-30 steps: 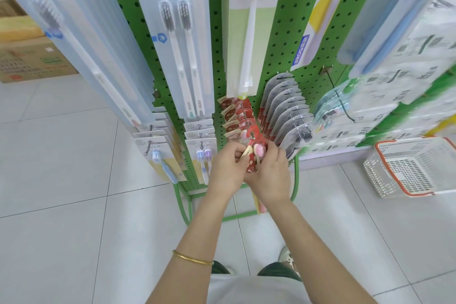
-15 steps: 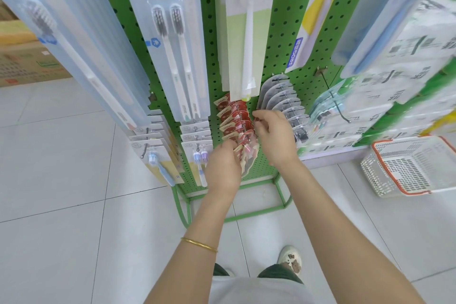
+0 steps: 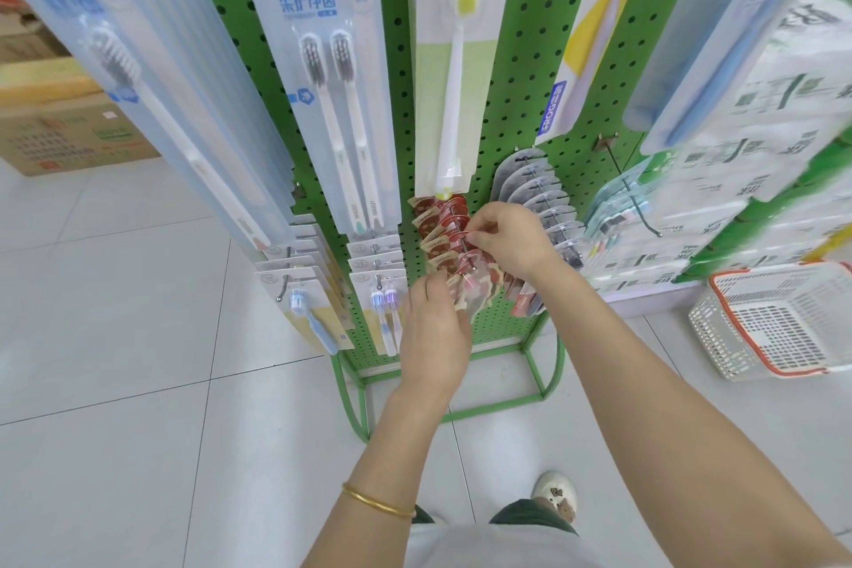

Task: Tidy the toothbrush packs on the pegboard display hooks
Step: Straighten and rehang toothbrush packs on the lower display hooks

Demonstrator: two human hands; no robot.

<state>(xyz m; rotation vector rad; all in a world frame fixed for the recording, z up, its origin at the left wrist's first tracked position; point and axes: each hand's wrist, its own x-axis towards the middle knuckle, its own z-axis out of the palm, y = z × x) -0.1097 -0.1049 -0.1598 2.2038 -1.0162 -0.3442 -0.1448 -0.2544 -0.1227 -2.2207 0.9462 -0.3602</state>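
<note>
Pegboard (image 3: 521, 60): green, upright, hung with toothbrush packs.
Red packs (image 3: 438, 224): fanned along one hook low at the pegboard's middle, directly under a long yellow-headed brush pack (image 3: 456, 60).
Right hand (image 3: 511, 240): thumb and fingertips pinch the top edge of one of the red packs midway along the row.
Left hand (image 3: 433, 327): lower in front of the pegboard, fingers curled round the bottom of the frontmost red pack.
Grey packs (image 3: 530, 180): next hook to the right on the pegboard, partly behind the right hand.
Basket (image 3: 719, 286): white, red-rimmed, on the floor right of the pegboard.
</note>
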